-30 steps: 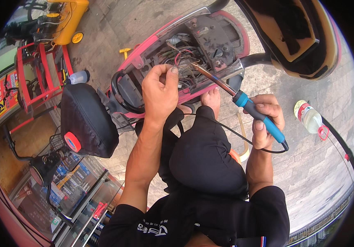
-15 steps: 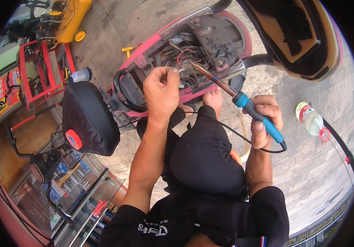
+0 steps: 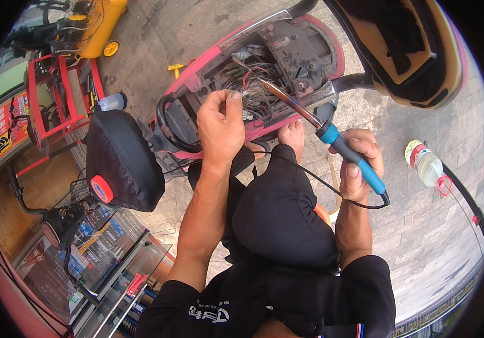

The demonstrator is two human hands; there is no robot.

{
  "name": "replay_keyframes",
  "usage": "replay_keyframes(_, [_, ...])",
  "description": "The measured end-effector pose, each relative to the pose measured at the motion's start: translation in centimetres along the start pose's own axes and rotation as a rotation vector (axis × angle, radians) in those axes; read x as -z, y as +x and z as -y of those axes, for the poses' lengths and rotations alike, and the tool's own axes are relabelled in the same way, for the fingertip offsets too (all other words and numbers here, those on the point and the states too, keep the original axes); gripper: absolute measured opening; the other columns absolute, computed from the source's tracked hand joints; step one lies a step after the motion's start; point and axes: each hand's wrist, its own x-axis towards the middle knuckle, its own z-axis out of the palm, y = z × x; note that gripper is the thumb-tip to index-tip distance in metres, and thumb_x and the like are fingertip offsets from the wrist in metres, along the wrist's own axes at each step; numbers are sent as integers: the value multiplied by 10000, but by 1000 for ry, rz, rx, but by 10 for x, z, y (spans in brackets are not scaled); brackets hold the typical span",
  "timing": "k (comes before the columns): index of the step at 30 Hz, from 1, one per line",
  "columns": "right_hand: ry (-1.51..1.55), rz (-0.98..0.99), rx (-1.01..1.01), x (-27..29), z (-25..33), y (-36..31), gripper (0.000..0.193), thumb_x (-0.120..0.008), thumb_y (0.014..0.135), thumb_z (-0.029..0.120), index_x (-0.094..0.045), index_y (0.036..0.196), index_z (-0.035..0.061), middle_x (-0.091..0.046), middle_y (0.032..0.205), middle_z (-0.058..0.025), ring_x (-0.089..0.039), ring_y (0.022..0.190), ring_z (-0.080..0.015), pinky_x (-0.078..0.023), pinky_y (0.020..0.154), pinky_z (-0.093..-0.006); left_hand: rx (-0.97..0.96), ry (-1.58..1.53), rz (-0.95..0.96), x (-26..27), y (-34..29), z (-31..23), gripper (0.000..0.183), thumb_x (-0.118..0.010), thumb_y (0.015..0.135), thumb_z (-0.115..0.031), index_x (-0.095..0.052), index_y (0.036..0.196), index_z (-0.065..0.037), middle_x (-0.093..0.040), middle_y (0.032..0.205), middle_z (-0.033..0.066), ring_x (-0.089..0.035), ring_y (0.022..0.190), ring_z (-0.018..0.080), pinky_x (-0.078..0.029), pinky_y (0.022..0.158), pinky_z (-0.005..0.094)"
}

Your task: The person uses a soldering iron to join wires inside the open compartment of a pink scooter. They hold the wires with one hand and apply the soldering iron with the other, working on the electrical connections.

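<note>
My right hand (image 3: pixel 360 163) grips a soldering iron (image 3: pixel 342 147) by its blue and grey handle. The iron's metal tip points up and left over the opened body of a pink scooter (image 3: pixel 170 94), and a black cord runs from the handle's end. Across from it, my left hand (image 3: pixel 221 125) is closed in a pinch over the bay's near edge, its fingertips on a thin wire (image 3: pixel 246 80) that looks red. Loose wires (image 3: pixel 259 93) in a tangle fill the bay. The iron's tip is just right of my left fingertips, with a small gap between them.
A tipped-up scooter seat (image 3: pixel 405 50) rises at the upper right. To the left are a black padded seat (image 3: pixel 121 163), a red metal frame (image 3: pixel 61 101) and a yellow tank (image 3: pixel 100 31). A clear bottle (image 3: pixel 427 164) lies at the right; a yellow-handled tool (image 3: pixel 175 69) rests on the paving.
The soldering iron and my right hand have shifted very slightly left and down. My left hand stays nearly still in its pinch.
</note>
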Motion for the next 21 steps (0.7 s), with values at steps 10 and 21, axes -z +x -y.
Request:
replay_keyframes(10, [-109, 153, 141, 1, -5, 11, 452, -590, 993, 368, -530, 1341, 86, -546, 1181, -277, -640, 917, -304, -537, 786, -397, -85, -118, -101, -9, 1, -4, 139, -656, 893, -100, -653, 940, 30, -642, 796, 21, -535, 668, 49, -443, 586, 228])
replay_keyframes(21, [-123, 85, 167, 6, 3, 11, 449, -586, 996, 339, -521, 1363, 89, -548, 1180, -281, -625, 900, -307, -524, 798, -415, -441, 338, -86, -7, -3, -15, 220, -701, 748, -67, -716, 965, -32, -676, 920, 100, -586, 899, 272, -465, 845, 376])
